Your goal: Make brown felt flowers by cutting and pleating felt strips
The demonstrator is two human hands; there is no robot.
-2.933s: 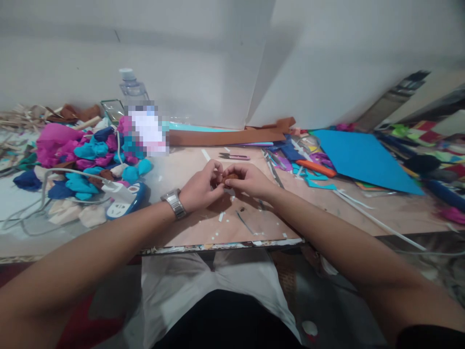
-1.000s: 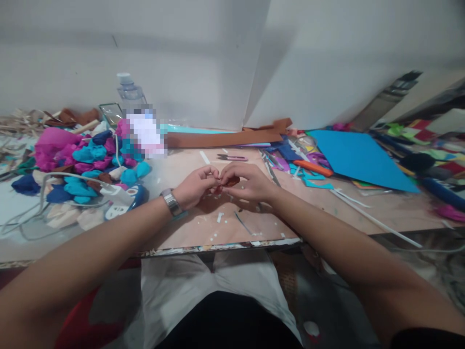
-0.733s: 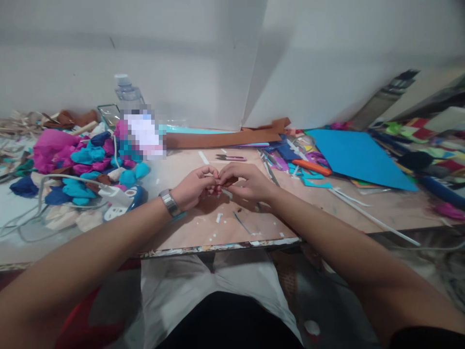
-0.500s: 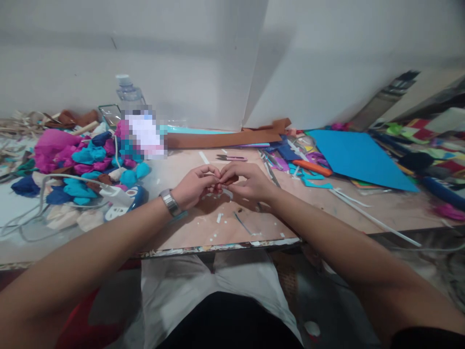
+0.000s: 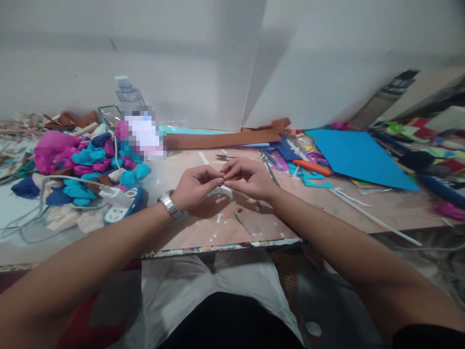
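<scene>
My left hand (image 5: 196, 186), with a metal watch (image 5: 170, 203) at the wrist, meets my right hand (image 5: 250, 178) above the middle of the table. Thumbs and forefingers of both are pinched together at the tips. Whatever sits between them is too small and too covered to name. Just below the fingertips a curled white strip (image 5: 222, 194) lies on the tabletop (image 5: 203, 228). Behind my right hand is a pair of thread snips (image 5: 222, 157), its handle mostly hidden by the fingers.
Crumpled pink and blue cloth pieces (image 5: 58, 148), a power strip (image 5: 119, 211), a phone (image 5: 143, 133) and a bottle (image 5: 128, 92) stand left. A brown strip (image 5: 214, 140) lies at the back. Right are a blue sheet (image 5: 363, 157), an orange-handled cutter (image 5: 312, 167) and white strips (image 5: 378, 218).
My right hand has shifted slightly up and covers more of the snips. My left thumb now reaches straighter toward the right fingertips, and the curled white strip shows more below.
</scene>
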